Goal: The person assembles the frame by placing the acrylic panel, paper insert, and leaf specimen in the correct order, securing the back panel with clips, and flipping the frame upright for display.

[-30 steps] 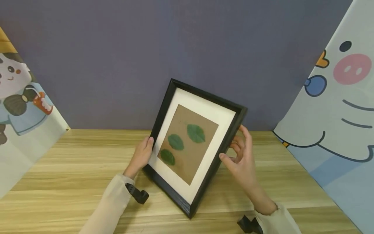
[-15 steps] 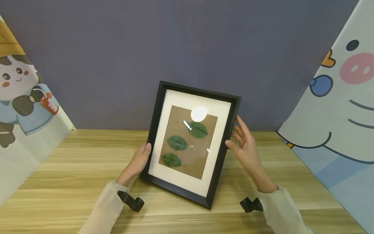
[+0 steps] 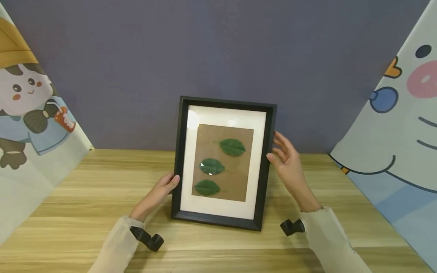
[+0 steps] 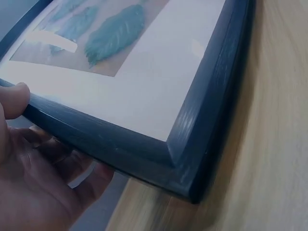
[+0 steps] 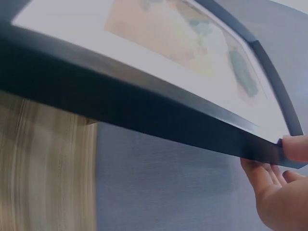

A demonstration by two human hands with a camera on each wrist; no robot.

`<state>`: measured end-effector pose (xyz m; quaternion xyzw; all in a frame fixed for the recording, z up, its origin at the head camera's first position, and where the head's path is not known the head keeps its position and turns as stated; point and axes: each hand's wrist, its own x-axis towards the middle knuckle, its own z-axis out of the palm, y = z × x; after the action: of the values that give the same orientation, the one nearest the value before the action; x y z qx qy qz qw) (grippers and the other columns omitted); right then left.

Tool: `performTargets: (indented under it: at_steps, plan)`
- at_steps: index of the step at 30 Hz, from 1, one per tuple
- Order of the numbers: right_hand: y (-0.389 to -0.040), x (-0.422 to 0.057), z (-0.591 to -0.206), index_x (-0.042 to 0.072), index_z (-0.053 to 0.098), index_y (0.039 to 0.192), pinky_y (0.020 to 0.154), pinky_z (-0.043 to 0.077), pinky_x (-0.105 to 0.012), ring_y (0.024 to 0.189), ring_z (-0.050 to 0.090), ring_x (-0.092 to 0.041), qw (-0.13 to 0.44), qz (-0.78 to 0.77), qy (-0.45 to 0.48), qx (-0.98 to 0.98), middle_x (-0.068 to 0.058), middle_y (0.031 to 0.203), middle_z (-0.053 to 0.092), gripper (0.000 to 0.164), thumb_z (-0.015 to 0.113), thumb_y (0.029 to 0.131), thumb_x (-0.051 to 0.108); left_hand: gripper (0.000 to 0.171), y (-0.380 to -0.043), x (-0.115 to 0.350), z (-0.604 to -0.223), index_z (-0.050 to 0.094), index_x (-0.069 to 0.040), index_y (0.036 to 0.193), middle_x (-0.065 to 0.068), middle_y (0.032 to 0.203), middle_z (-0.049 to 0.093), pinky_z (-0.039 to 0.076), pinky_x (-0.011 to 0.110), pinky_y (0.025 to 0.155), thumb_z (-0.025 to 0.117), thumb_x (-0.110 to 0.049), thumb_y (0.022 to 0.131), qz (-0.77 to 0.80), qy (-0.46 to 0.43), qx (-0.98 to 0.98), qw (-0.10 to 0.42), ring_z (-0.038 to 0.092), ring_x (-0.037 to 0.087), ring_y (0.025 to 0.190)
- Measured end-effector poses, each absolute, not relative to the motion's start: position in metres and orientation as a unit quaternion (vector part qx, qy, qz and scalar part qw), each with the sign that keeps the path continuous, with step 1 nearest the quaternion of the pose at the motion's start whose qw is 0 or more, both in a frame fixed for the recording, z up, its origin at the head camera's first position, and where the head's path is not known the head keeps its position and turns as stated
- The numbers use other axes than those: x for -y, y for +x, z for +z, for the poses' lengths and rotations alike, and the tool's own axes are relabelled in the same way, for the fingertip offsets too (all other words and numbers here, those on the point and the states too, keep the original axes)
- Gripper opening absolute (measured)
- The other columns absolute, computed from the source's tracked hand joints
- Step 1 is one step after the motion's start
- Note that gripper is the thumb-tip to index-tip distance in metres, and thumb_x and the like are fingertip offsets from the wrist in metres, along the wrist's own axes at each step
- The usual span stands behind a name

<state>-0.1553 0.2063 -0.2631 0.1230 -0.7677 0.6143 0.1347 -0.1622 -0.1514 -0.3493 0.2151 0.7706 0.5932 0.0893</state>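
A black picture frame (image 3: pixel 218 219) stands nearly upright in the middle of the head view, tilted slightly clockwise. Behind its glass, a white mat surrounds a brown sheet bearing three green leaves (image 3: pixel 232 147). My left hand (image 3: pixel 158 193) grips the lower left side, thumb on the front and fingers behind, as the left wrist view (image 4: pixel 43 168) also shows. On the upper right side my right hand (image 3: pixel 288 167) holds the edge between thumb and fingers. The right wrist view shows that thumb (image 5: pixel 296 147) at the front near a corner. The frame's back is hidden.
A wood-grain table (image 3: pixel 102 182) lies under the frame. Behind it rises a grey-purple panel (image 3: pixel 218 49). Cartoon-printed panels stand at the left (image 3: pixel 44 151) and right (image 3: pixel 368 151). A black wrist camera (image 3: pixel 146 239) sits on the left sleeve, another (image 3: pixel 291 227) on the right.
The picture frame has turned from a strong clockwise tilt to nearly straight, its lower corner swinging right and up. Both hands kept hold; the left moved slightly down, the right slightly up.
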Motion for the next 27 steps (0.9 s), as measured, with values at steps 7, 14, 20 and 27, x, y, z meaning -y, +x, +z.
performTargets:
  at_steps: [7,14,20,27]
  plan:
    - [-0.168,-0.203,-0.269,0.001,0.032,0.147,0.083,0.047,-0.008,0.102,0.052,0.002,0.155,0.634,0.107,0.750,-0.015,0.146,0.039,0.059,0.049,0.092,-0.012,0.051,-0.160,0.149,-0.348,0.032,0.019,0.136,0.034,0.126,0.050,0.047,0.018,0.090,0.032,-0.022,0.105,0.594,0.236,-0.765,0.079,0.054,-0.002,0.102]
    - [-0.176,-0.201,-0.274,0.000,0.035,0.145,0.083,0.047,-0.008,0.103,0.053,0.001,0.173,0.646,0.102,0.736,-0.013,0.141,0.042,0.057,0.049,0.091,-0.013,0.048,-0.158,0.148,-0.347,0.034,0.018,0.135,0.031,0.125,0.051,0.047,0.042,0.099,0.032,-0.020,0.105,0.563,0.229,-0.791,0.074,0.053,0.024,0.115]
    - [-0.178,-0.200,-0.283,-0.002,0.038,0.142,0.088,0.046,-0.009,0.106,0.054,0.000,0.193,0.667,0.101,0.713,0.002,0.128,0.049,0.052,0.052,0.093,-0.007,0.053,-0.157,0.148,-0.346,0.026,0.015,0.141,0.034,0.140,0.039,0.039,0.055,0.105,0.029,-0.023,0.106,0.549,0.221,-0.802,0.073,0.039,0.046,0.130]
    - [-0.176,-0.199,-0.288,-0.007,0.040,0.140,0.089,0.045,-0.009,0.103,0.056,0.002,0.216,0.660,0.126,0.708,0.016,0.115,0.053,0.048,0.053,0.093,-0.004,0.049,-0.156,0.148,-0.344,0.034,0.016,0.136,0.032,0.128,0.050,0.047,0.048,0.099,0.032,-0.022,0.105,0.540,0.215,-0.812,0.055,0.051,0.037,0.119]
